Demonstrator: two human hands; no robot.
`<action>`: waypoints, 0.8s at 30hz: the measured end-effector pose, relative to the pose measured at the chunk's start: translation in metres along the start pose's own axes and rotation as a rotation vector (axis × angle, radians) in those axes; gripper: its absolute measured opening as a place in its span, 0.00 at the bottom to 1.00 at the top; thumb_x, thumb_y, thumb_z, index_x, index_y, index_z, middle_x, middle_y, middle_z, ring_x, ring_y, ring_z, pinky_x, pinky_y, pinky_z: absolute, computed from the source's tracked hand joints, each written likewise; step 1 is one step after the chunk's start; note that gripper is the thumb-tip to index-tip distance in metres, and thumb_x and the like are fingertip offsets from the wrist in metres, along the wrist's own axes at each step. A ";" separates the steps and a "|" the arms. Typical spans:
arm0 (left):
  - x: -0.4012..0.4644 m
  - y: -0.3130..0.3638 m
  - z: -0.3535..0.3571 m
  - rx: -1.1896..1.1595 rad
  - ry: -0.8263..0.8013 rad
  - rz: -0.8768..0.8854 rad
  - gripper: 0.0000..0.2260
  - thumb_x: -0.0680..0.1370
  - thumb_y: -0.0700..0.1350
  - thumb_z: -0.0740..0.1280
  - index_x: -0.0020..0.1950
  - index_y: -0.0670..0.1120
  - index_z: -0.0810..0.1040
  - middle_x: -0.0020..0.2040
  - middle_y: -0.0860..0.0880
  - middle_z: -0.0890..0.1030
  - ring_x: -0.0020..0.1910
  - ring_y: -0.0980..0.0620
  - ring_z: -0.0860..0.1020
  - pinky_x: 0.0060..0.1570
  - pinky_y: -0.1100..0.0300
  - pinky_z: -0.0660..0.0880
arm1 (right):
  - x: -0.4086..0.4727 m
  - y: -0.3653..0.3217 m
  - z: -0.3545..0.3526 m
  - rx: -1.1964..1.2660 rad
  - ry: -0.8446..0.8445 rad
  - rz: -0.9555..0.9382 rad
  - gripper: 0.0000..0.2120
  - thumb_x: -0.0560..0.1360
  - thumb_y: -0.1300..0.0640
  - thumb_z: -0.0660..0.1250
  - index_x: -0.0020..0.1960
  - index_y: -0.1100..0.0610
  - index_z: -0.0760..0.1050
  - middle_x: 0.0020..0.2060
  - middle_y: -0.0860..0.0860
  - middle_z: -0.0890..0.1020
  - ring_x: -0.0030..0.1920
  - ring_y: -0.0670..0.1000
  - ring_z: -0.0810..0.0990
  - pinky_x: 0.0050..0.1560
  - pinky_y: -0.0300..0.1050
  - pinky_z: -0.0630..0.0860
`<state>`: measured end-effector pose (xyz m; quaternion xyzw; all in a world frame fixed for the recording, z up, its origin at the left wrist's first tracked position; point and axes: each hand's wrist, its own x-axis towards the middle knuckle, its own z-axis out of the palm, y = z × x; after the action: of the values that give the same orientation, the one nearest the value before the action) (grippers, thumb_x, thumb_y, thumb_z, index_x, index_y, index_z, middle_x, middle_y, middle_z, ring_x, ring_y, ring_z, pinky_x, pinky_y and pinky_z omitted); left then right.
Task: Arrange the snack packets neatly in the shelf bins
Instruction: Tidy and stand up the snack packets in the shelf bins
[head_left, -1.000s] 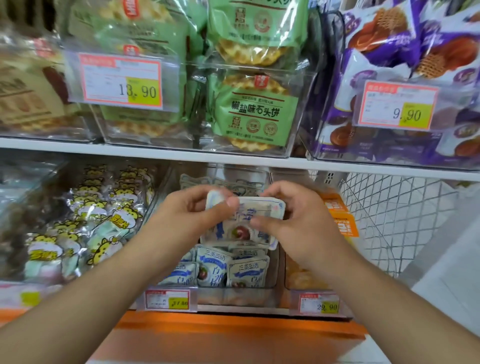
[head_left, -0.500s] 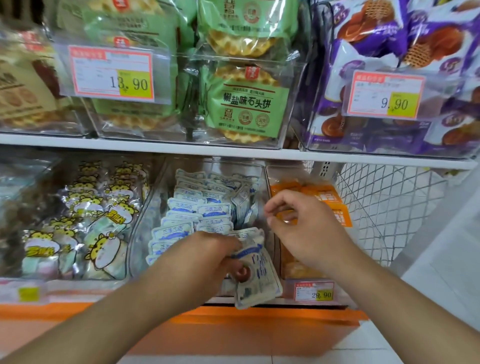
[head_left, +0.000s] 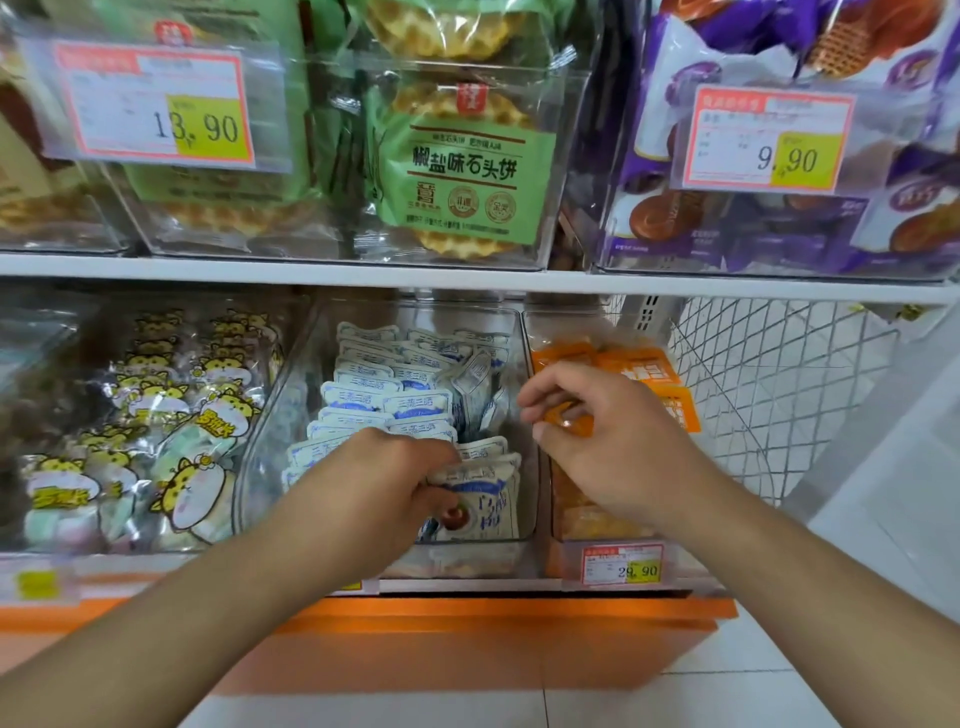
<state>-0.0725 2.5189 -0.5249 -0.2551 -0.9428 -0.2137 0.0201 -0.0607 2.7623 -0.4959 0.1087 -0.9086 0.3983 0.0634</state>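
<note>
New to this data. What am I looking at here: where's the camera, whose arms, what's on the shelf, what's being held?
No robot here: a person wears one wide-angle camera on the head, looking forward and down, so the two bare arms are theirs. It faces a shop shelf of clear bins. The left hand grips white-and-blue snack packets at the front of the middle bin, which holds rows of the same packets. The right hand hovers in front of the next bin's orange packets, fingers loosely curled; I cannot tell whether it holds one. To the left lie cartoon-printed packets. The upper shelf carries green waffle-biscuit bags and purple bags, with price tags.
</note>
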 end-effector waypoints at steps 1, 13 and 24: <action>-0.001 0.000 0.002 -0.019 0.001 -0.021 0.05 0.77 0.52 0.74 0.50 0.56 0.80 0.38 0.55 0.84 0.37 0.56 0.79 0.38 0.56 0.76 | -0.001 -0.001 0.001 0.008 -0.018 -0.003 0.12 0.80 0.60 0.70 0.54 0.43 0.80 0.48 0.40 0.84 0.54 0.39 0.81 0.56 0.40 0.80; -0.005 0.001 0.011 0.026 -0.163 0.027 0.10 0.80 0.59 0.67 0.51 0.55 0.83 0.43 0.55 0.84 0.39 0.58 0.78 0.38 0.60 0.76 | -0.009 -0.005 0.018 -0.517 -0.330 -0.174 0.08 0.77 0.42 0.72 0.55 0.39 0.85 0.59 0.42 0.74 0.67 0.50 0.63 0.69 0.47 0.65; 0.103 -0.025 0.016 0.007 0.146 -0.214 0.09 0.79 0.54 0.68 0.44 0.50 0.80 0.39 0.50 0.82 0.42 0.47 0.82 0.40 0.57 0.77 | 0.020 0.012 0.011 -0.379 -0.020 -0.165 0.07 0.80 0.55 0.68 0.55 0.49 0.83 0.52 0.41 0.82 0.60 0.43 0.72 0.68 0.45 0.68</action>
<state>-0.1736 2.5546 -0.5339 -0.1367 -0.9614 -0.2294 0.0665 -0.0838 2.7596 -0.5079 0.1728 -0.9558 0.2128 0.1060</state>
